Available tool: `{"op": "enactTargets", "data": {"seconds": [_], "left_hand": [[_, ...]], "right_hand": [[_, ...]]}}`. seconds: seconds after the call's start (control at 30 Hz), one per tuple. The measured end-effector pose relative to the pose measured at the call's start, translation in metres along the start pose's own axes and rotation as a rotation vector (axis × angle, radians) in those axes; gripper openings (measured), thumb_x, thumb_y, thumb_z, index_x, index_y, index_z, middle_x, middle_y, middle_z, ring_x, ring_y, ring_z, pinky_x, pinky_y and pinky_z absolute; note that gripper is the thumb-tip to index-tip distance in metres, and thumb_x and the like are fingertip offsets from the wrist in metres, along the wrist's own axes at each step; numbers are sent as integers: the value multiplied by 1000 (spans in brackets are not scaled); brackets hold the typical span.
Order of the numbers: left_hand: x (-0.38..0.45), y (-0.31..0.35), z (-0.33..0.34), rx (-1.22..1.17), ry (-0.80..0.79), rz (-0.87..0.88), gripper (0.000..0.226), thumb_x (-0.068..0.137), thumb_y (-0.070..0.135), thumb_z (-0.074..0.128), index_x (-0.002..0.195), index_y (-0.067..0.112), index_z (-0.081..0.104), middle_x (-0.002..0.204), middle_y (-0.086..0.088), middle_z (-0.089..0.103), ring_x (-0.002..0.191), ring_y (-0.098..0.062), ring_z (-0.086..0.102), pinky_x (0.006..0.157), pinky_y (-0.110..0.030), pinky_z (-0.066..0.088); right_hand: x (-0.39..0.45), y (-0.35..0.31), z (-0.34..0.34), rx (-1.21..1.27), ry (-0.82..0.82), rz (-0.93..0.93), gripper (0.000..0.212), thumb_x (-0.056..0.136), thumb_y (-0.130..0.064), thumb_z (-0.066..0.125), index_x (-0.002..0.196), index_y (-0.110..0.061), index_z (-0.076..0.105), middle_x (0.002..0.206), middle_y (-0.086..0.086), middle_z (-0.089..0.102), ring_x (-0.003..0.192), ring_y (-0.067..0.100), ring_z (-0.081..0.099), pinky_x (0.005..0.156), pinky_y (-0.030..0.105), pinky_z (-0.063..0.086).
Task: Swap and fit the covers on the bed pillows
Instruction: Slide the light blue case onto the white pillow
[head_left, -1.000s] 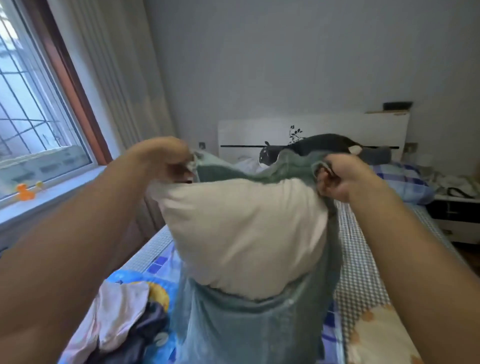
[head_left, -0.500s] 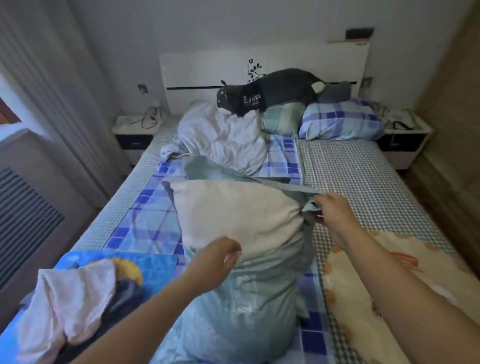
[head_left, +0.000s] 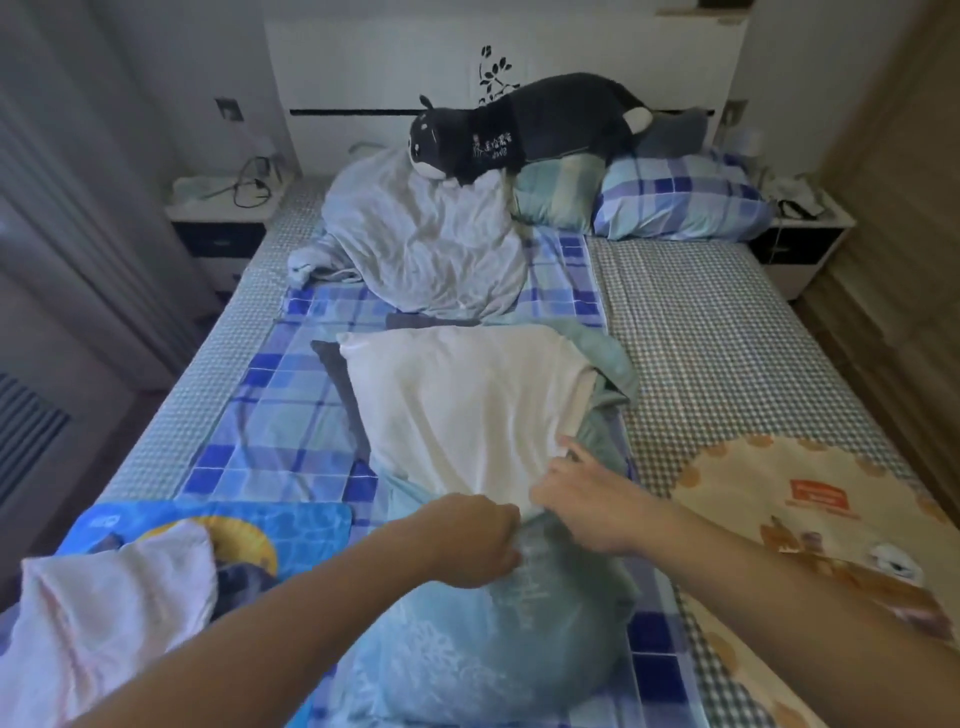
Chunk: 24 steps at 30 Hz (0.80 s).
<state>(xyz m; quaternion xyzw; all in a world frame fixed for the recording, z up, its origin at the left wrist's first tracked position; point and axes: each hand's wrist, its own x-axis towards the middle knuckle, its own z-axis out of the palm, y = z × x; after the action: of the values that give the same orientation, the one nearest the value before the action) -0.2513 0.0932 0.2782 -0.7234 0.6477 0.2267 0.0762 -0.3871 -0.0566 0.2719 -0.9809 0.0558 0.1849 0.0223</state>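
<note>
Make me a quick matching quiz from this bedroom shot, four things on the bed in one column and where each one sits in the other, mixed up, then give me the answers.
1. white pillow
2. plush toy
3. pink cloth
4. plaid pillow

A. near left corner of the bed
B. at the headboard, right side
C. half inside the teal cover
D. lying atop the pile at the headboard

Pairs: 1-C, 2-D, 3-A, 4-B

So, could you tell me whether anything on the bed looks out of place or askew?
Yes: the white pillow is only partly inside the teal cover, its far half bare, cover fabric bunched at its right. At the headboard, a dark plush toy sprawls across a rumpled grey pillow.
</note>
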Motion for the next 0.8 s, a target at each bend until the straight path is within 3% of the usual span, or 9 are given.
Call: {"op": "enactTargets", "data": {"seconds": [0.1,0.27,0.37,0.43,0.5,0.6,0.67,0.73,0.8], "left_hand": [[-35,-61,-19,87,-187,-87,41,94,59,49,112,23,50,117,-11,64,109,-37,59,88,-38,42],[-62,-206,-29,388,-177,-370,40,102,51,41,135,31,48,139,7,54,134,-17,45,116,-50,17],[-60,-220,-49,376,83,-362,25,104,33,36,116,30,57,108,5,59,123,-18,52,114,-46,21],[-73,-201,-73,237,501,-232,28,98,36,38,93,26,64,85,8,57,98,-23,62,97,-41,31],[-103,-163,-103,52,910,-12,27,93,31,45,85,20,68,78,13,56,81,-23,57,81,-37,33],[-135,-119,-155,-74,1159,152,26,91,16,48,73,6,64,70,0,55,75,-23,47,72,-34,33],[-122,-110,-182,-249,1180,69,28,92,19,46,74,2,59,73,-8,56,77,-27,47,71,-37,35],[-97,-113,-206,-418,1121,-87,29,97,25,44,86,2,59,86,-14,64,87,-30,56,75,-39,39],[-82,-113,-223,-415,1119,-168,26,103,23,44,86,8,58,88,-10,64,89,-31,60,71,-35,35]], "right_hand": [[-6,56,-41,-91,-86,150,17,80,-22,52,95,-25,60,101,-3,66,111,19,57,121,54,8],[-17,118,-53,-228,80,283,35,88,-35,35,98,-30,68,100,-11,65,114,15,54,117,48,7],[-14,115,-53,-203,348,352,16,81,-21,59,82,-29,73,94,-5,65,103,28,56,102,44,23],[-26,100,-71,-41,734,504,13,79,-7,72,86,-18,75,100,6,57,93,30,48,83,40,33],[-48,72,-98,274,1139,658,10,92,-7,62,94,-10,71,93,7,49,81,22,43,68,33,31],[-59,36,-126,597,1433,707,18,101,-10,43,92,-8,59,78,10,53,68,24,46,59,33,23],[-42,40,-139,721,1457,717,20,100,-13,45,106,0,60,91,24,64,80,35,59,65,29,31],[-31,59,-164,740,1291,735,30,97,-17,45,113,3,60,111,30,64,98,43,61,77,34,40],[-47,79,-195,715,1183,784,29,97,-18,37,95,-3,61,104,28,61,97,41,58,79,41,40]]}}
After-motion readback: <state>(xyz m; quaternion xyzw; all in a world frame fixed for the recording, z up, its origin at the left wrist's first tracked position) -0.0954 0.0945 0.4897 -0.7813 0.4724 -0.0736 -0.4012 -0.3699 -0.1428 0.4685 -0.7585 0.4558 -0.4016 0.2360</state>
